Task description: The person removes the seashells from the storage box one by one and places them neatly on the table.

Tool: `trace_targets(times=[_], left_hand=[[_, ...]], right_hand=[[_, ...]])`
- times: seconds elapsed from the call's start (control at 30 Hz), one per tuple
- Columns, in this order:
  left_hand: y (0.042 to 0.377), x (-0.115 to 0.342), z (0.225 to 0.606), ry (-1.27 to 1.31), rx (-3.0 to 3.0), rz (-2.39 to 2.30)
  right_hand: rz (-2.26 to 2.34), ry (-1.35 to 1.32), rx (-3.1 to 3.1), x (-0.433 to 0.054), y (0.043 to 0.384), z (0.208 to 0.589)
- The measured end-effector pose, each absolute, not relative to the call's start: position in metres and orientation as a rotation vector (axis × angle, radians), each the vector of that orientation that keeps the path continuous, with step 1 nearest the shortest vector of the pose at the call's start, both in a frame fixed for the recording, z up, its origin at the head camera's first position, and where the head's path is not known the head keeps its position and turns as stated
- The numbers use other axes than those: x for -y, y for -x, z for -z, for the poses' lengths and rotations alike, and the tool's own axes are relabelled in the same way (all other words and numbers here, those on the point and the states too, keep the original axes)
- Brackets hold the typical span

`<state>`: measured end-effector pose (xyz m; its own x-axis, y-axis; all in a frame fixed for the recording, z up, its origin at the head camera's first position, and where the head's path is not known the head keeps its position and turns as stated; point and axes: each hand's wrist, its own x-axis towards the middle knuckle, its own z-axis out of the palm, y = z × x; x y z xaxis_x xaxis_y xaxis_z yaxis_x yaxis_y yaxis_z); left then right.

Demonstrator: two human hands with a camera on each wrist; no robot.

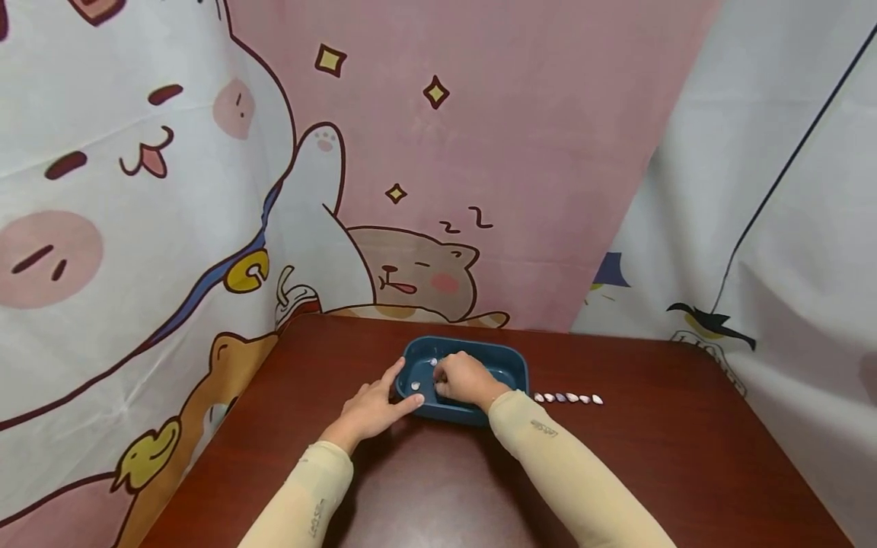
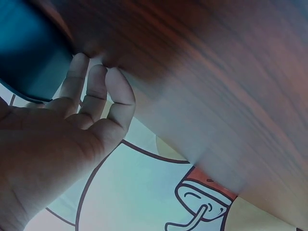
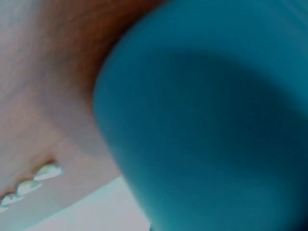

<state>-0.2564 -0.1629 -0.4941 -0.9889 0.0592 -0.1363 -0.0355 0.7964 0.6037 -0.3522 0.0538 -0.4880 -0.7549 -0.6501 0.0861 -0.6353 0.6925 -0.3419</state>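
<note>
A blue rectangular basin [image 1: 507,352] with rounded corners stands on the table. My left hand [image 1: 368,409] rests against its left end, fingers spread, the thumb touching the near rim and the index finger by the left rim. In the left wrist view, the other fingers [image 2: 96,89] bend slightly outside the wall. My right hand [image 1: 467,378] reaches into the basin with its fingers curled and pointing down; whether they pinch anything is hidden. One small white shell [image 1: 415,387] lies on the basin floor near the left hand, and another shell [image 1: 433,362] is farther back.
Several small white and purplish shells [image 1: 572,397] form a row on the table, right of the basin. The dark reddish wooden table [image 1: 651,457] meets a cartoon-printed cloth [image 1: 534,190] at its back and sides. In the right wrist view, part of the shell row [image 3: 29,186] shows beside the basin.
</note>
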Motion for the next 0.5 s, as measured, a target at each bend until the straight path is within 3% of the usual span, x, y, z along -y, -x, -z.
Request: trace_targets(times=[0.2,0.5], left_hand=[[0.257,0.163,0.498,-0.012,-2.85,-0.943],[0.257,0.163,0.497,-0.023,-2.873,-0.94]], right_hand=[[0.74,0.972,-2.916,-0.088,0.358,0.471],[0.862,0.716,-3.061,-0.179,0.368,0.466]])
